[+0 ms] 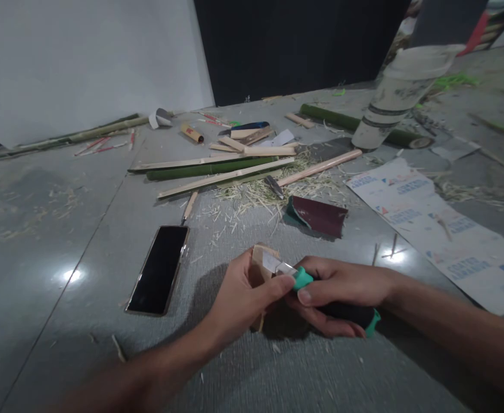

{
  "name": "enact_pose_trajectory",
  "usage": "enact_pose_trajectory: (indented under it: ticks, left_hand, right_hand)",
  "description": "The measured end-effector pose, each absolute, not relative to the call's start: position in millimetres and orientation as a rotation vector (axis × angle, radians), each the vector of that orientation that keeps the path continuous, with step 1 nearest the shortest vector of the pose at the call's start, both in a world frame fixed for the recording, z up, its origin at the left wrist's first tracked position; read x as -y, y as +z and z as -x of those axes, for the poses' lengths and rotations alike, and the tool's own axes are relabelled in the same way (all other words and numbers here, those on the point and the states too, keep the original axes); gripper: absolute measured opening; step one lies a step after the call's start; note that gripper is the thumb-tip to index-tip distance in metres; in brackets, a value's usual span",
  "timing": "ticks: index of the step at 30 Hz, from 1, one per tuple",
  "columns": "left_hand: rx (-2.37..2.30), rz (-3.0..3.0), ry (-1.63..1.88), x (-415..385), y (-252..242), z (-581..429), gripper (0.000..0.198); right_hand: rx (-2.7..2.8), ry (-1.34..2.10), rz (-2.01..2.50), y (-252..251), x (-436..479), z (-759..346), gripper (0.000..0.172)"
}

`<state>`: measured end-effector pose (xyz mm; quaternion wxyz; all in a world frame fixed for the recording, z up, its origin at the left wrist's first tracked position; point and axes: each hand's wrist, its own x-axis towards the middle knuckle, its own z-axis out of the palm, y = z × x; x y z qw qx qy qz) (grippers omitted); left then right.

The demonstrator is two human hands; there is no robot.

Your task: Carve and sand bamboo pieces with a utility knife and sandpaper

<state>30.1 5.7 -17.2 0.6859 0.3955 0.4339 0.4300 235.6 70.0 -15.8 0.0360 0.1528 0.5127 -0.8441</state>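
Observation:
My right hand is wrapped round the black and teal handle of a chisel, its flat metal blade pointing left. The blade lies against a small piece of light wood or bamboo, which my left hand grips with fingers closed round it. My left thumb presses near the base of the blade. The underside of the piece is mostly hidden by my fingers. Just beyond my hands lies a curled sheet of dark red sandpaper.
A phone lies at left. Farther back are a hammer, split bamboo strips, pale shavings, a green bamboo pole and a tall white cup. A printed sheet lies at right.

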Motion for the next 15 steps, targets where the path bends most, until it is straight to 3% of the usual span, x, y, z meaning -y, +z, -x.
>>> enact_pose_trajectory:
  ticks: [15]
  left_hand:
    - [-0.96, -0.923, 0.934, -5.7, -12.4, -28.8, 0.051]
  right_hand:
    - [-1.481, -2.648, -0.414, -14.9, -72.3, -236.5, 0.055]
